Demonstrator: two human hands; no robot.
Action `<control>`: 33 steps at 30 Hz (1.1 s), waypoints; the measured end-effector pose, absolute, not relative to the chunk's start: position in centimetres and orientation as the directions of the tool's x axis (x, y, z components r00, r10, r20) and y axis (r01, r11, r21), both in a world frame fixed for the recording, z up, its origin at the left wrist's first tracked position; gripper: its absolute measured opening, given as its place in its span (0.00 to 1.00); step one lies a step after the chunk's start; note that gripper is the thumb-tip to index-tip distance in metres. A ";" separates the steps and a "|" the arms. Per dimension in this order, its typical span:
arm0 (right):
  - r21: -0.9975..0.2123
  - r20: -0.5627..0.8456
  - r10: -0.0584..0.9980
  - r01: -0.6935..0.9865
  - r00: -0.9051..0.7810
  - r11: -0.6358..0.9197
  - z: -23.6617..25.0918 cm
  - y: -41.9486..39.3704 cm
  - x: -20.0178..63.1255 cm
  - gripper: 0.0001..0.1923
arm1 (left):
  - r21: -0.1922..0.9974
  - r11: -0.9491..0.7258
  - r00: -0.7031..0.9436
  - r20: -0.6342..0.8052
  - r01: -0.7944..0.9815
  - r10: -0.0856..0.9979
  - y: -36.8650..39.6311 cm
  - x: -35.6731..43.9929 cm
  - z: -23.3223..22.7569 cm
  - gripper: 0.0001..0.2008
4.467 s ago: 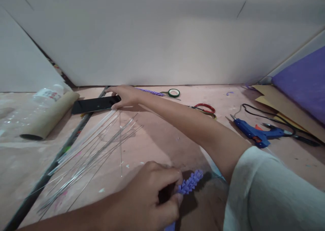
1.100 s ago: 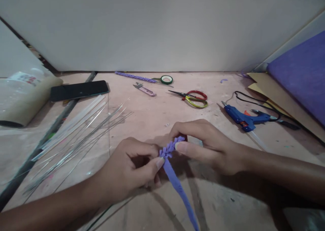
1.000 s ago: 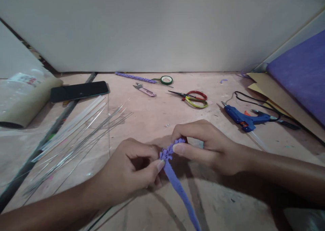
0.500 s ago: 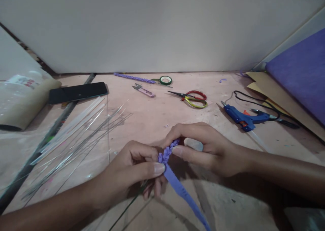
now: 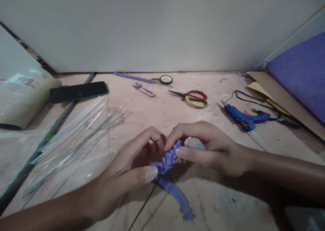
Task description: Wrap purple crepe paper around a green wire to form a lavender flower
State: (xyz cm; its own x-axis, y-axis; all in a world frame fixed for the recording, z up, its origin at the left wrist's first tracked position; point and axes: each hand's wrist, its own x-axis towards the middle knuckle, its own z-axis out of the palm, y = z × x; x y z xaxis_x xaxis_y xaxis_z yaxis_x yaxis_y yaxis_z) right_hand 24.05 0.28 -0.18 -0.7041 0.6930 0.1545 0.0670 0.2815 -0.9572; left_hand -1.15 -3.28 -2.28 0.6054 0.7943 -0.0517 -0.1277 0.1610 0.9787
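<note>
- Far left of frame: clear bottle lying by cardboard tube, tube's open end toward viewer.
- Upper left: black phone flat on desk, across the dark gap.
- Left side: clear sticks slanting; thin wires in a loose bundle beside them.
- Lower left to center: left hand, thumb at the blurry strip, index arched up and away; can't tell if other fingers grip.
- Upper center: second spike, purple, lying along base of wall; pink snips in front, blades apart.
- Lower center: green stem running from spike base toward bottom edge.
- Center: purple spike, tilted, between both hands; purple strip trails from its lower end.
- Upper center: green tape by second spike.
- Right of center: right hand pinching spike's upper part, thumb and index; scissors beyond it.
- Right: blue glue gun; brown cards; purple sheet at edge.
</note>
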 end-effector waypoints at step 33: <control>-0.967 0.163 0.910 0.119 -0.381 0.223 -0.9 2.3 24.0 0.08 | 0.818 -0.432 0.674 0.076 0.379 0.735 -6.1 -3.9 -0.6 0.17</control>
State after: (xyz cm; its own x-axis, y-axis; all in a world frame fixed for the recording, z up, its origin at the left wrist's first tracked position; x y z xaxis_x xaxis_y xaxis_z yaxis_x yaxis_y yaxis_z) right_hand 23.96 2.30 -0.94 -0.3810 0.9101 0.1630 0.1193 0.2232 -0.9674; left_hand -3.85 -6.10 -0.62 0.6737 0.7350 0.0764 0.3788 -0.4322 0.8183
